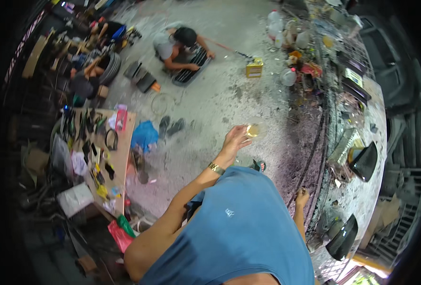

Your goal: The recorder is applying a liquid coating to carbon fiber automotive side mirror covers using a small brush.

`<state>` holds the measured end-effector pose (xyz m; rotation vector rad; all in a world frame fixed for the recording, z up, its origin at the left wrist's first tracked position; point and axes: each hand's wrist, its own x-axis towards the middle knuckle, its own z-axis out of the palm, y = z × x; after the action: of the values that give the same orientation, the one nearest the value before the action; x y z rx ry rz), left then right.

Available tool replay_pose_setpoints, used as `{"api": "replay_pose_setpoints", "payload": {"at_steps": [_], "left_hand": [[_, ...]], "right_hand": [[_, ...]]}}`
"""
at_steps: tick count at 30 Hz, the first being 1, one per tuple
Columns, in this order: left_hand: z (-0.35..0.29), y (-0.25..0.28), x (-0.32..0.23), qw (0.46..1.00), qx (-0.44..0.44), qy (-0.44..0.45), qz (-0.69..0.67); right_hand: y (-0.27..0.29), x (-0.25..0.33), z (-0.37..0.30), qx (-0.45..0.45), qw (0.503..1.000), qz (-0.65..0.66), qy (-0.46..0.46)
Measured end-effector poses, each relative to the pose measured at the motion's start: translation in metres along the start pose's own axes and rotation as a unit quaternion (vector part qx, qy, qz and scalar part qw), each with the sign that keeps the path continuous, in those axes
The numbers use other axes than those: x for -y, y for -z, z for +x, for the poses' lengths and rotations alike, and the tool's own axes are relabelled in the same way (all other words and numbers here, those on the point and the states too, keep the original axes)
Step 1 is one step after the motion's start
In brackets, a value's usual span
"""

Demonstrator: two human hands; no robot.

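Observation:
My left hand (234,141), with a gold watch on its wrist, reaches forward in front of my chest. Its fingers are closed around a clear cup (255,130) that has some yellowish liquid at the bottom. Down at my right side, my right hand (302,196) hangs beside the bench edge with its fingers curled. Anything inside that hand is too small to name. Nearest to it on the right-hand bench (362,190) are two dark, glossy curved shells, an upper shell (364,161) and a lower shell (342,237).
Ahead, a crouching person (182,45) works over a dark slatted panel (192,66). A yellow tin (254,68) stands on the floor near clear plastic jugs (275,23). At left are a tool-covered wooden table (125,161), a blue bag (144,135) and another person (84,84) by a tyre (111,69).

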<state>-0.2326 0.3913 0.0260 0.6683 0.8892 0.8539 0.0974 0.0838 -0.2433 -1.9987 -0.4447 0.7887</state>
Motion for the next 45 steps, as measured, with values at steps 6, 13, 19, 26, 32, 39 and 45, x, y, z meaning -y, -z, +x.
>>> {"api": "replay_pose_setpoints", "payload": {"at_steps": [6,13,19,26,32,39,45], "left_hand": [[0.020,0.007,-0.006,1.000,-0.002,0.021,-0.014],[0.053,0.048,-0.036,0.999,0.014,0.035,-0.029],[0.071,0.087,-0.063,0.998,0.030,0.055,-0.030],[0.096,0.144,-0.098,0.996,0.052,0.072,-0.014],[0.108,0.184,-0.117,0.994,0.055,0.092,-0.008],[0.118,0.201,-0.119,0.991,0.063,0.121,0.012],[0.121,0.198,-0.121,0.992,0.069,0.105,0.001]], "right_hand": [[0.010,0.028,-0.001,-0.006,0.988,0.011,-0.151],[0.008,0.035,-0.039,-0.091,0.975,0.030,-0.202],[-0.028,0.056,-0.086,-0.058,0.992,-0.008,-0.114],[-0.086,0.086,-0.121,-0.048,0.983,0.065,-0.164],[-0.136,0.128,-0.152,-0.128,0.985,-0.036,-0.111],[-0.148,0.117,-0.172,-0.107,0.987,-0.025,-0.118],[-0.142,0.095,-0.164,-0.085,0.987,-0.020,-0.136]]}}
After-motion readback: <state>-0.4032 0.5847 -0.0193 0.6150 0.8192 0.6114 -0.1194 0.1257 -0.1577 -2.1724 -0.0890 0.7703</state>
